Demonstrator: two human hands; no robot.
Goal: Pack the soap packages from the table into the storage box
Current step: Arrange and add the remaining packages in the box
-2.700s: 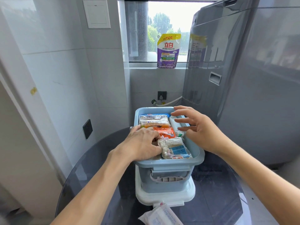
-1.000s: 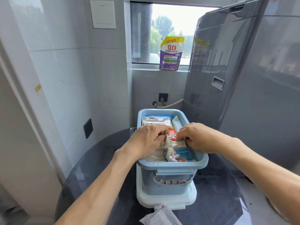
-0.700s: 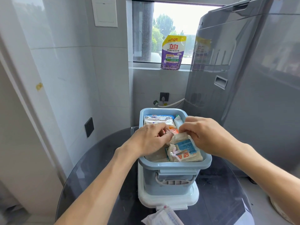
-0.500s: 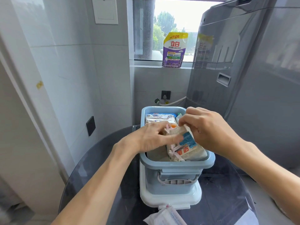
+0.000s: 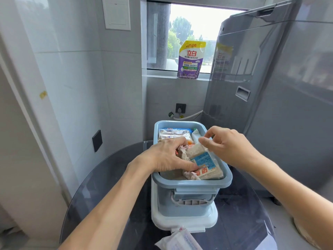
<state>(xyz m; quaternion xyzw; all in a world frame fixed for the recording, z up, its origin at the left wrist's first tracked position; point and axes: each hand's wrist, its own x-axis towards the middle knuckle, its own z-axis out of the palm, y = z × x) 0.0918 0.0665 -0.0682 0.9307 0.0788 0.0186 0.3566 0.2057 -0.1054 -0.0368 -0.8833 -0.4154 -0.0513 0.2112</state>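
Packet (image 5: 180, 239) of soap lies on dark glass tabletop (image 5: 108, 177) at near edge, not yet packed, just before white lid (image 5: 183, 221) under storage box (image 5: 191, 183). Box nearly full. Left hand (image 5: 167, 156) presses flat, fingers spread, on tilted soap package (image 5: 203, 163) (crinkly film, likely slippery; bar inside stiff, light). Right hand (image 5: 228, 143) pinches package's upper film edge. Best grip probably across bar's sides, not loose film. More packages (image 5: 173, 133) at box's far end. Detergent pouch (image 5: 191, 60) on windowsill beyond.

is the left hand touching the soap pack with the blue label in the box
Touching. In the head view the left hand lies inside the storage box, its thumb pressed on the near-left edge of the blue-labelled soap package.
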